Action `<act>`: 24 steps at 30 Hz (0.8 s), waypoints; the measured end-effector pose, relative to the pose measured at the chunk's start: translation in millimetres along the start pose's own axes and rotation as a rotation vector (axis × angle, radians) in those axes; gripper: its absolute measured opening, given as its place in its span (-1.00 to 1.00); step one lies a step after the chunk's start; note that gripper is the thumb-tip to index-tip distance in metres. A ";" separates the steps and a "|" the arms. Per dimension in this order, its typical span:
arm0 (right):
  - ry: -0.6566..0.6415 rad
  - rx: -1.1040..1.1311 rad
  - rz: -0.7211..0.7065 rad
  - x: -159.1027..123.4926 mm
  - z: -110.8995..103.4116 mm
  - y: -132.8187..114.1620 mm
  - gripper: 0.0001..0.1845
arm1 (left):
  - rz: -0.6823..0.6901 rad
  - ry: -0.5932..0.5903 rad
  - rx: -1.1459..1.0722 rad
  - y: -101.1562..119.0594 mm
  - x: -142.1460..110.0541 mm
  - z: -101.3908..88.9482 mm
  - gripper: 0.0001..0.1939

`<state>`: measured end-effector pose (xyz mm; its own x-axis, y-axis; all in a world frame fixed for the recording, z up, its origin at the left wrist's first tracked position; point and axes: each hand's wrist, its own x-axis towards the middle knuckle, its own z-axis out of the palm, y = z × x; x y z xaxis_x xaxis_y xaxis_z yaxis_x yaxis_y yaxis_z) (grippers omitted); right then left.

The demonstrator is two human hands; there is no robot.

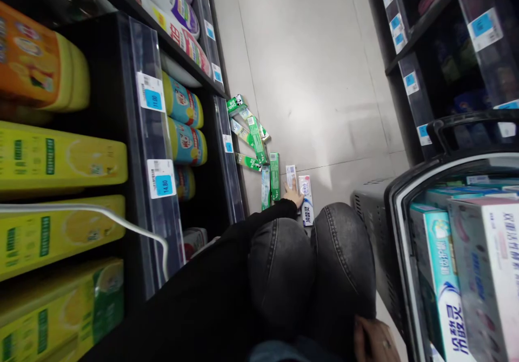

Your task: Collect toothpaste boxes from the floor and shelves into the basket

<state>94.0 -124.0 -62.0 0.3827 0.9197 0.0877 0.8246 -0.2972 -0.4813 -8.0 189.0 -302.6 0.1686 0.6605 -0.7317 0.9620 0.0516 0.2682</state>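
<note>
Left hand [293, 195]: extended forward to the floor [308, 97], fingers spread at the near end of a narrow white box [291, 173]; whether the fingers grip it cannot be told. A second white box [307, 199] with dark blue lettering lies just right of this hand; an upright-lying green box [274, 175] lies just to its left, with a light-blue box [265, 187] beyond; further ahead and left, a green-and-white carton [255, 136] lies across others. Right hand [377, 341]: beside the right knee [344, 254], partly cut off by the frame; its closure cannot be told; to its right stands a basket [371, 219] containing toothpaste cartons [441, 267].
</note>
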 end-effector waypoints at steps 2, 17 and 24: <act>-0.011 -0.072 0.017 -3.5 11.6 6.3 -0.72 | -0.053 0.038 0.013 6.9 0.9 14.7 0.08; 0.112 -0.138 -0.097 9.9 31.3 14.6 -0.85 | -0.062 0.193 -0.308 -8.7 23.2 -49.2 0.07; 0.124 -0.027 0.011 1.1 40.5 13.2 -0.84 | 0.041 0.235 -0.384 41.2 26.3 -55.4 0.03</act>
<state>88.5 -116.5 -103.6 0.4390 0.8780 0.1908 0.8305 -0.3155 -0.4591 24.1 249.9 -276.0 0.1090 0.8177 -0.5653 0.7983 0.2669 0.5400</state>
